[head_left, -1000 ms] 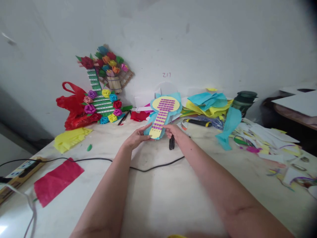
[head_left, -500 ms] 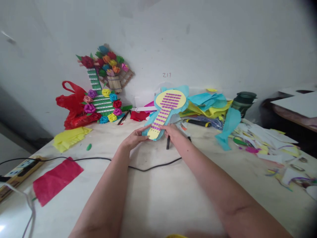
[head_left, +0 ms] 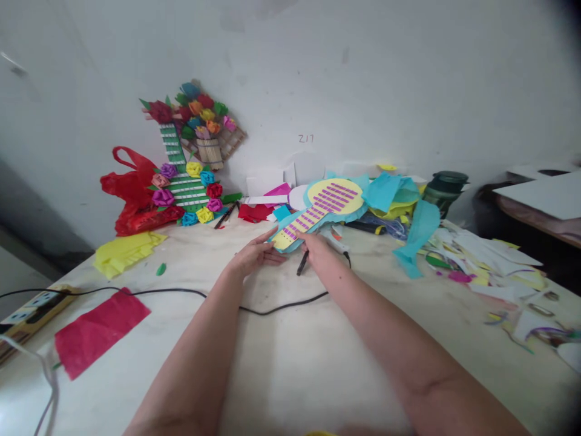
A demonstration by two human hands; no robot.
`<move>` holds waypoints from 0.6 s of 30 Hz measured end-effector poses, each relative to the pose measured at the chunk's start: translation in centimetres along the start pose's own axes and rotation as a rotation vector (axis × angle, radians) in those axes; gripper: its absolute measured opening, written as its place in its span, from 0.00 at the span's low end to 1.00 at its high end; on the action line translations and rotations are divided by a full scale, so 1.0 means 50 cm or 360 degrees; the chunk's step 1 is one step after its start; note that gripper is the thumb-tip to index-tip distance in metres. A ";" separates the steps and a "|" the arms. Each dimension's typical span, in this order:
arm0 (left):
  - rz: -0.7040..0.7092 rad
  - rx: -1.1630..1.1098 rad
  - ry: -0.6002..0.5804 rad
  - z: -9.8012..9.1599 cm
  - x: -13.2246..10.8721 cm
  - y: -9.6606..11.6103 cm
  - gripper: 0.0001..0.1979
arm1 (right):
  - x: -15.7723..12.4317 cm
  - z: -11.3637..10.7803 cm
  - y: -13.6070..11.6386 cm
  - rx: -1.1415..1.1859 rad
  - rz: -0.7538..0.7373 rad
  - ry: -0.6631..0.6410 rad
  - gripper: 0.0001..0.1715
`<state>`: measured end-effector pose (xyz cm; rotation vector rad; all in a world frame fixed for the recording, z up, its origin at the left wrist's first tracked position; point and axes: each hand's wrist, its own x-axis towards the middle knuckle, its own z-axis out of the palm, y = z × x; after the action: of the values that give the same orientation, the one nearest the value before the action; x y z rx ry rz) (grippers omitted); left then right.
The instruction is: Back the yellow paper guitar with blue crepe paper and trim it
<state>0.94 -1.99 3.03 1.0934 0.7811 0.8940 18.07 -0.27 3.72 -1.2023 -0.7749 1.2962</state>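
Table (head_left: 281, 351), pale, one: I view it from its front edge.
Paper scraps (head_left: 499, 266), mixed colours, one spread: along the right edge.
Green guitar-shaped panel (head_left: 184, 192), one: white-striped, ringed with paper flowers, upright by the back edge, left part.
Red plastic bag (head_left: 134, 200), one: beside the panel, nearer the back left corner.
Crimson sheet (head_left: 102, 333), one: flat, toward the left edge.
Yellow guitar-shaped cut-out (head_left: 336, 197), one: purple dashes, light blue paper beneath; near the middle of the back edge, narrow end toward the front edge.
Dark green bottle (head_left: 445, 191), one: back edge, right part.
Left hand (head_left: 259, 251): fingers partly spread about the cut-out's narrow end; I cannot tell how firmly they grip.
Right hand (head_left: 314, 247): fingers curled closed around a black tool, with a fingertip over the cut-out's neck.
Black tool (head_left: 302, 264), one: slim, pointing toward the front edge; I cannot tell its kind.
Green paper leaf (head_left: 161, 269), one: left part, beyond the black cable (head_left: 177, 290).
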 end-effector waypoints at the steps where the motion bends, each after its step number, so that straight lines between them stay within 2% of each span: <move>1: -0.0004 -0.0004 -0.0015 -0.001 -0.001 0.000 0.37 | -0.003 0.001 -0.002 0.0060 0.0045 0.0059 0.18; 5: 0.0102 0.0034 -0.0031 -0.010 0.002 -0.009 0.33 | -0.012 0.004 -0.010 0.0031 0.0075 0.0051 0.16; 9: 0.0281 0.0265 -0.0013 -0.023 0.010 -0.023 0.29 | -0.013 0.003 -0.008 -0.0039 0.0033 0.0093 0.15; 12: 0.0377 0.0283 0.0068 -0.028 0.014 -0.028 0.29 | -0.016 0.004 -0.005 -0.0108 0.0055 0.0092 0.13; 18: 0.0444 0.0282 0.0207 -0.022 0.014 -0.025 0.32 | -0.032 0.013 -0.009 -0.0256 0.0051 -0.0040 0.10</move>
<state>0.52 -1.19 1.45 1.3323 0.8396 1.1569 17.33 -1.59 4.64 -1.3331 -0.8953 1.2968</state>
